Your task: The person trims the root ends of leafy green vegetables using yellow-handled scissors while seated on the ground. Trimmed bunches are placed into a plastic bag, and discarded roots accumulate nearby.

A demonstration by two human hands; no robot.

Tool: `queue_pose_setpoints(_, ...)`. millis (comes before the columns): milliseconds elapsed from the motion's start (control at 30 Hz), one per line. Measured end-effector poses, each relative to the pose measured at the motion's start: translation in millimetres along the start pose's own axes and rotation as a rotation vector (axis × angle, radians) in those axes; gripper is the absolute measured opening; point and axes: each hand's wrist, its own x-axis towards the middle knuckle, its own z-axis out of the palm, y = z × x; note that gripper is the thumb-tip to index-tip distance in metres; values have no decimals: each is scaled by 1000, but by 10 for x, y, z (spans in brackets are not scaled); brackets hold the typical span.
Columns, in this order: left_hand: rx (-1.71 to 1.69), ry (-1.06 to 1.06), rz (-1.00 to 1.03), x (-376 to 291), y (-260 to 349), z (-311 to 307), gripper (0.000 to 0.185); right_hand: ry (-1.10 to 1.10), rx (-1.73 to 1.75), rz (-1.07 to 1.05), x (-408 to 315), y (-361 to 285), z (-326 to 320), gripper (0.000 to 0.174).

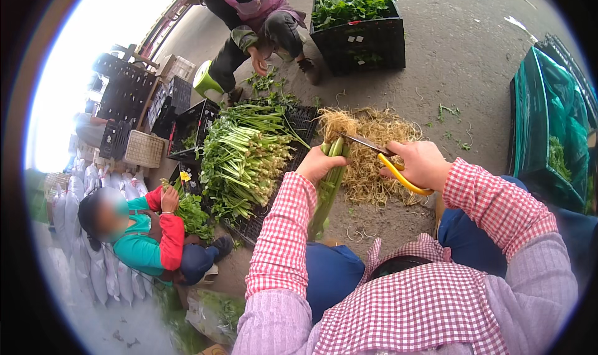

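A bunch of celery [331,191] is gripped in my left hand [322,162], its stalks slanting down toward my lap and its matted root end [337,121] pointing away from me. My right hand [417,161] holds a pair of scissors [391,161] with yellow handles. The dark blades reach to where the roots meet the stalks; whether they are parted is too small to tell. Just beyond and under my right hand lies a heap of cut tan roots [380,149] on the ground. Left of my left hand, many trimmed celery bunches [247,158] are stacked with their cut ends toward me.
The stack rests on a black plastic crate [303,121]. One co-worker [145,238] sits at left holding greens; another [261,23] sits ahead beside a black crate [359,46] of leafy celery. At right stands a crate lined with green plastic [537,121]. White sacks [96,261] line the far left.
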Motion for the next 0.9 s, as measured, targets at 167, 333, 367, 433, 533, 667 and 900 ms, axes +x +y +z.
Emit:
queue_pose_setpoints(167, -128, -127, 10, 85, -124, -109, 33, 20, 3, 19, -9, 16, 16, 57)
queue_pose_setpoints(333, -268, -156, -1, 67, -223, -309, 40, -15, 122, 147, 0, 101, -122, 53)
queue_pose_setpoints(367, -302, -154, -16, 49, -235, -367, 42, -46, 130, 184, 4, 115, -173, 54)
queue_pose_setpoints(433, -367, -176, -12, 30, -301, -459, 46, -182, 173, 187, 10, 135, -196, 59)
queue_pose_setpoints(533, -359, -235, -15, -9, -336, -482, 54, -327, 160, 105, 14, 152, -139, 71)
queue_pose_setpoints(667, -315, -335, -36, -38, -311, -405, 64, -345, 232, 40, 53, 50, -104, 80)
queue_pose_setpoints(900, -273, -691, -27, -66, -218, -233, 57, -248, 143, -140, 78, 134, -59, 85)
